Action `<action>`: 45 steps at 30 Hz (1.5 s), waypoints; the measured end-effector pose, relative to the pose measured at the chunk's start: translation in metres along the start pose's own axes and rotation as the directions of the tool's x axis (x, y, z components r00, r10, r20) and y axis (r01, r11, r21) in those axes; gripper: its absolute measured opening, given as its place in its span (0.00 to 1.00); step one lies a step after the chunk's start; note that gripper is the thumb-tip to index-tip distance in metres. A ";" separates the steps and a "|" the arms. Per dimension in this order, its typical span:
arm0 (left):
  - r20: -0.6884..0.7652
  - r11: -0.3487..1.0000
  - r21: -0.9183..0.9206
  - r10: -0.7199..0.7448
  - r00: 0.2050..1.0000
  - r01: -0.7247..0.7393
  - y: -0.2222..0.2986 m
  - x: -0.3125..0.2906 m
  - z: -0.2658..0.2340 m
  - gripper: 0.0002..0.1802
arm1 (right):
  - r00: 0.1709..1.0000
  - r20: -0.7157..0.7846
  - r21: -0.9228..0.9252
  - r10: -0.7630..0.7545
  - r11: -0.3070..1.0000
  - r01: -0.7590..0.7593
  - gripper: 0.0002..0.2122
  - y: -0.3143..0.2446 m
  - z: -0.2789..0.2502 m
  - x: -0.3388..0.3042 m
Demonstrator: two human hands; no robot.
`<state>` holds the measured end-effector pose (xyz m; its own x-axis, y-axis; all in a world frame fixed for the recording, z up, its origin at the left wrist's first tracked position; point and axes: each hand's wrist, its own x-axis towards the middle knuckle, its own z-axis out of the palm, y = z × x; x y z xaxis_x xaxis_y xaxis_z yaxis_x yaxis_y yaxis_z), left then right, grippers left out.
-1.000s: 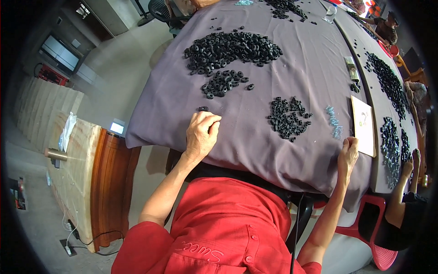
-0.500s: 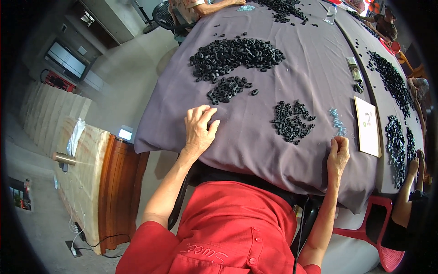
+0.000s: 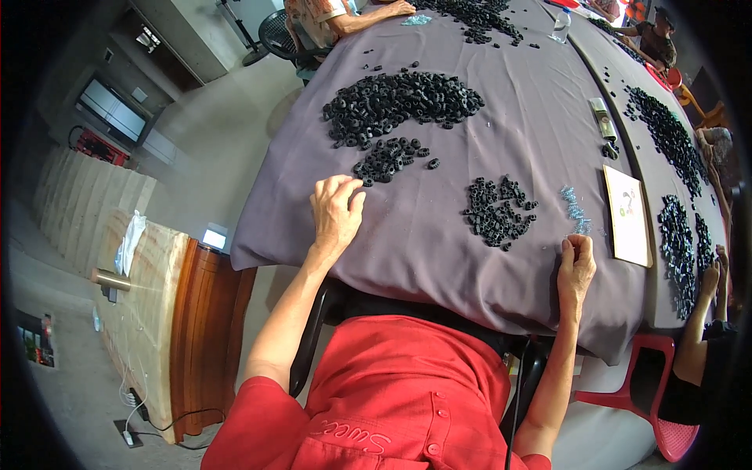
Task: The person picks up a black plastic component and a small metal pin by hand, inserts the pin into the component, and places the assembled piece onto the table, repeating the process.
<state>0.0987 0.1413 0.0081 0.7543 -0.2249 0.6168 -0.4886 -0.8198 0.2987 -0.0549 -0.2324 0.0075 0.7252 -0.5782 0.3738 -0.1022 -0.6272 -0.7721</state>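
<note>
My left hand (image 3: 335, 213) is over the purple-grey cloth with its fingers bent and its thumb apart. Its fingertips are right beside the near edge of a small heap of black ribbed wheel-like rings (image 3: 389, 159); whether they touch a ring I cannot tell. Behind that heap lies a larger pile of the same rings (image 3: 403, 106). My right hand (image 3: 577, 266) has thumb and forefinger pinched together at the near end of a strip of small bluish, shiny pieces (image 3: 574, 205). Anything in the pinch is too small to make out. Between my hands lies a cluster of smaller black parts (image 3: 499, 213).
A pale card with a picture (image 3: 627, 215) lies right of the shiny pieces, with a tube-shaped pack (image 3: 602, 119) beyond. A water bottle (image 3: 561, 25) stands far off. Co-workers' arms (image 3: 697, 313) reach in at right, and another person (image 3: 325, 19) sits at the far left.
My left hand has shifted slightly left and its fingertips have come closer to the small heap of rings. My right hand stays pinched by the shiny pieces. The view has tilted a little.
</note>
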 end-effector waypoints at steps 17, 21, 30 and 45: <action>0.048 0.892 -0.433 -0.124 0.991 0.132 0.030 0.007 0.021 0.07 | 0.999 -0.034 0.042 0.006 0.999 -0.005 0.04 0.005 0.002 0.002; 0.691 -0.318 -0.710 -0.141 0.709 0.628 0.079 0.001 0.010 0.10 | 0.995 0.080 0.245 0.055 0.967 -0.073 0.04 -0.018 0.001 0.002; 0.791 -0.463 -0.510 0.078 0.607 0.725 0.139 -0.020 0.021 0.09 | 0.927 0.340 0.444 -0.159 0.896 -0.010 0.04 -0.098 0.045 -0.039; 0.777 -0.487 -0.547 0.008 0.629 0.681 0.149 -0.034 0.036 0.11 | 0.932 0.280 0.436 -0.229 0.896 0.089 0.04 -0.085 0.048 -0.047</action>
<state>0.0160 0.0079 0.0059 0.8116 -0.5572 -0.1756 0.5120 0.5336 0.6731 -0.0475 -0.1267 0.0308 0.8900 -0.2496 0.3815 0.2700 -0.3858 -0.8822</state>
